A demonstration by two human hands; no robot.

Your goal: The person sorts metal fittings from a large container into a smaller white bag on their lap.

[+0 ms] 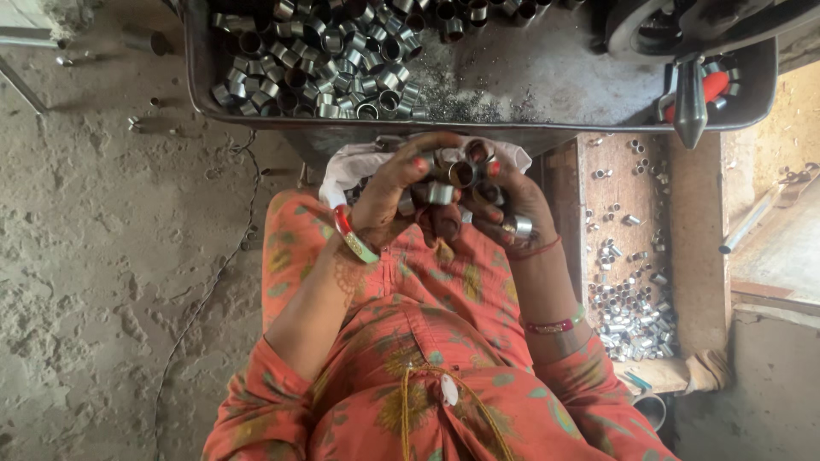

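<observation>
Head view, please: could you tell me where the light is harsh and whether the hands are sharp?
Head view: the right edge is brightest and slightly washed out; the metal rings in the grey tray catch small glints; both the left hand and right hand, full of rings, are in focus, with soft shadow beneath them.

metal rings (457, 175) in both hands, tray (547, 85) ahead (rings piled left), wooden box (628, 256) right

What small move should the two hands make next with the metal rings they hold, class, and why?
Probably lift the handful forward and tip it into the metal tray. The left hand and right hand are cupped together, full of short metal rings, just below the tray's near rim, where a heap of like rings already lies.
</observation>
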